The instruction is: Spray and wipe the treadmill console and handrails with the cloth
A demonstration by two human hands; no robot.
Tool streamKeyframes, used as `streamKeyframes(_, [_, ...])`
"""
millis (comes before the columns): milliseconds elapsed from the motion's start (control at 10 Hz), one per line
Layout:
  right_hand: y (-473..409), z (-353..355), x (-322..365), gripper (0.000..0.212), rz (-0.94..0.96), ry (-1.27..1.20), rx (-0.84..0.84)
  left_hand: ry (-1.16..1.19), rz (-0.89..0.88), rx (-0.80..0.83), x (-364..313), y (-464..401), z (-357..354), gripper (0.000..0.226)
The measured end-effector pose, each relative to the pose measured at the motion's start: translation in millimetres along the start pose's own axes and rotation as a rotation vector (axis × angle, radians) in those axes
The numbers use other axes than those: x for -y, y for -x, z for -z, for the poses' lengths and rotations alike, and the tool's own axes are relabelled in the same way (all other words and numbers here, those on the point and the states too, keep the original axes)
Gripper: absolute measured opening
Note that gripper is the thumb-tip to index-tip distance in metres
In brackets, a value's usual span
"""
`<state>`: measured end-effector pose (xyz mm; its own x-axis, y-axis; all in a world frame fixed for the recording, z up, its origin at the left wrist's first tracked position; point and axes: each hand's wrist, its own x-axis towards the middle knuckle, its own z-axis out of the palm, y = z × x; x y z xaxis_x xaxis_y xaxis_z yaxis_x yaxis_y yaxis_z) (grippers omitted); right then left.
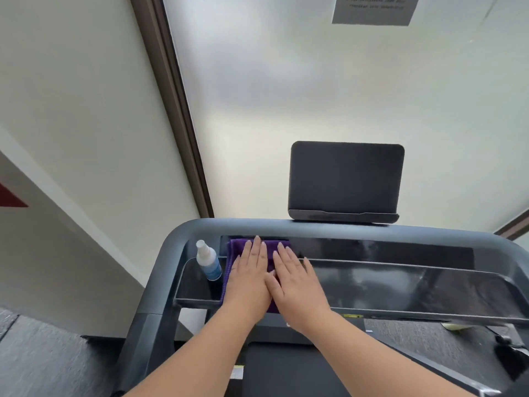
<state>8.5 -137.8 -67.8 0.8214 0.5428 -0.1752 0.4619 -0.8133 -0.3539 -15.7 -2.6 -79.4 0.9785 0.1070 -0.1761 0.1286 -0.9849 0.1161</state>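
Cloth (pixel 239 249), purple and folded, lies flat on the left part of a treadmill console (pixel 372 277), a glossy black panel seen from above. Both hands press down on it side by side. The left hand (pixel 249 277) lies palm down with fingers straight and close together, pointing away from the person; it covers the middle of the cloth, and purple fabric shows along its left side and beyond its fingertips. The right hand (pixel 294 285) lies just beside it, also palm down with straight fingers, its thumb touching the left hand; it rests on the cloth's right edge and partly on the bare console. Neither hand curls around anything.

Just left of the cloth stands a small spray bottle (pixel 209 262), upright on the console's left end, with a white nozzle and a blue label; whether it touches the cloth cannot be told. A curved grey handrail (pixel 171 245) wraps around the console's far edge and bends down on the left. Above the console, right of the hands, a dark tablet holder (pixel 345 179) stands upright with a small ledge at its base. Behind it is frosted glass (pixel 286 96) in a brown frame, with a paper notice (pixel 372 8) stuck high up, its print too blurred to read. Below the forearms, the dark treadmill belt (pixel 274 371) is visible.
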Motion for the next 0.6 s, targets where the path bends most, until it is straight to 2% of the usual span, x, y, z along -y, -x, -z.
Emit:
streamKeyframes(100, [2,-6,-7,0.076,-0.021,0.099,0.1,0.04,-0.038,0.036,17,-2,-11,0.071])
streamKeyframes(200, [2,-6,-5,0.077,-0.048,0.138,0.133,-0.029,-0.076,0.019,18,-2,-18,0.071])
streamKeyframes(300, [4,0,0,0.075,-0.073,0.151,0.189,-0.089,-0.062,0.071,16,0,-13,0.083])
streamKeyframes(400, [6,21,5,0.071,-0.087,0.166,0.291,-0.206,-0.039,0.177,2,0,19,0.076])
streamKeyframes(500, [2,60,5,0.07,-0.09,0.231,0.392,-0.282,-0.031,0.306,-21,-9,66,0.08])
streamKeyframes(600, [0,122,-12,0.074,-0.182,0.292,0.423,-0.301,-0.054,0.435,-45,-17,128,0.064])
